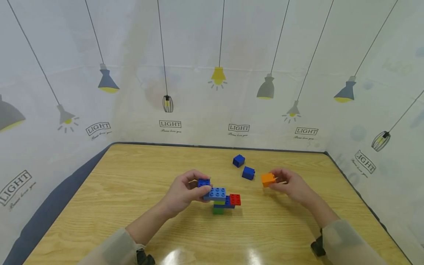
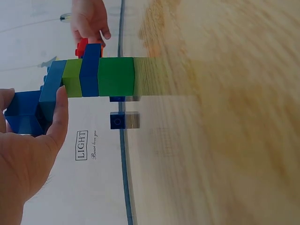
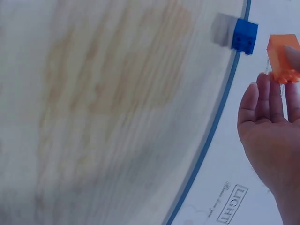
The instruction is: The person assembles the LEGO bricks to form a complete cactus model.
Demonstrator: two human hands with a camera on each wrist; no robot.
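A stack of toy building bricks stands on the table, with a green brick at the bottom. Above it come a dark blue brick, a lime brick and a light blue brick. A red brick sits at the stack's right side, and a dark blue brick is at its upper left end. My left hand grips that upper left end, thumb and fingers around the bricks. Away to the right, my right hand pinches an orange brick, held apart from the stack.
Two loose blue bricks lie behind the stack, one farther back and one nearer the orange brick. The wooden table has a dark edge along a white backdrop printed with lamps.
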